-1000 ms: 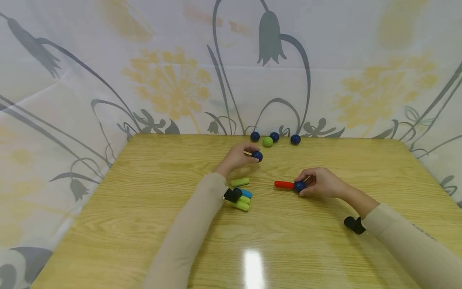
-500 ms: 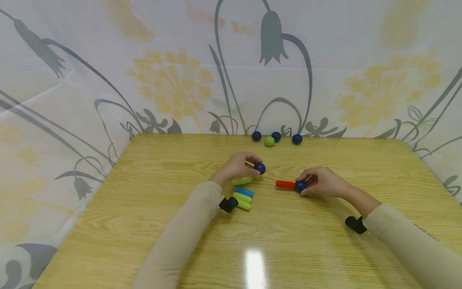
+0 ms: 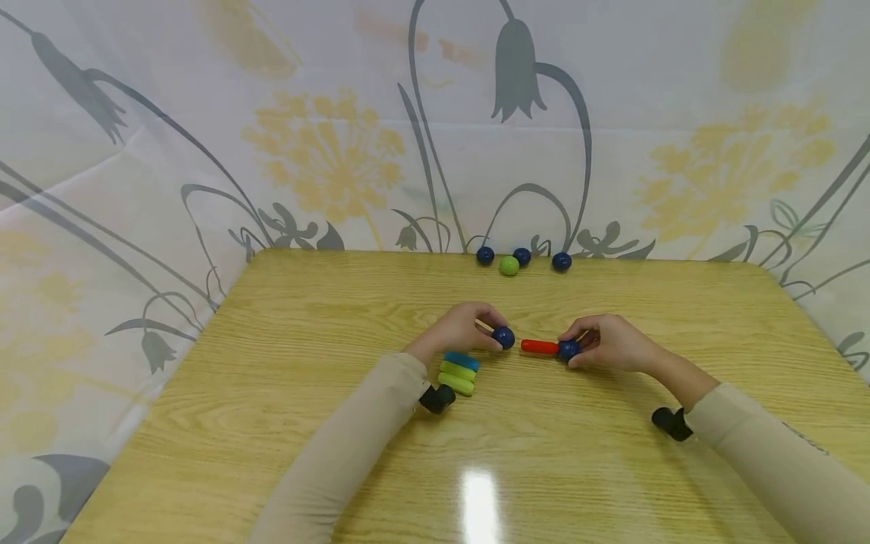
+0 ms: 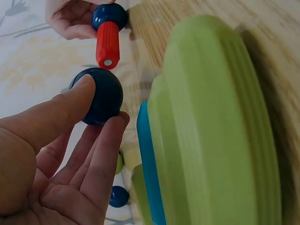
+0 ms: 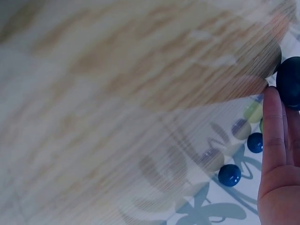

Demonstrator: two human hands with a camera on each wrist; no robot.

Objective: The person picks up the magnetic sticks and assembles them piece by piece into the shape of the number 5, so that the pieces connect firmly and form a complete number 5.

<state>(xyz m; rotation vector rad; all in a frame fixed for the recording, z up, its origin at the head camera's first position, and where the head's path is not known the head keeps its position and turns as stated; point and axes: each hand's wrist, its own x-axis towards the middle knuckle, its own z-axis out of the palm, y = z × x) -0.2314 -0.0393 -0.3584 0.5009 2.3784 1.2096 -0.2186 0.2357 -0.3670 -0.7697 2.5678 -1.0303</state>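
Note:
My left hand (image 3: 469, 329) pinches a dark blue ball (image 4: 105, 96) between thumb and fingers, a little above the table. Opposite it, my right hand (image 3: 612, 344) holds a second dark blue ball (image 3: 569, 350) by its side. From that ball a red ribbed stick (image 3: 539, 347) points left, toward the first ball. A round silvery spot (image 4: 108, 62) shows on the stick's free end. A narrow gap parts that end from the left hand's ball in the head view. The right wrist view shows a ball (image 5: 289, 83) at the fingertips, cut by the frame edge.
Beside my left wrist, a blue stick (image 3: 461, 361) and two light green sticks (image 3: 457, 383) lie side by side. A further green stick (image 4: 139, 190) shows partly in the left wrist view. Several dark blue balls (image 3: 561, 261) and a green ball (image 3: 509, 265) line the table's back edge.
My left hand has brought its ball nearer to me and rightward, up to the red stick's free end. My right hand, its ball and the stick stay almost in place.

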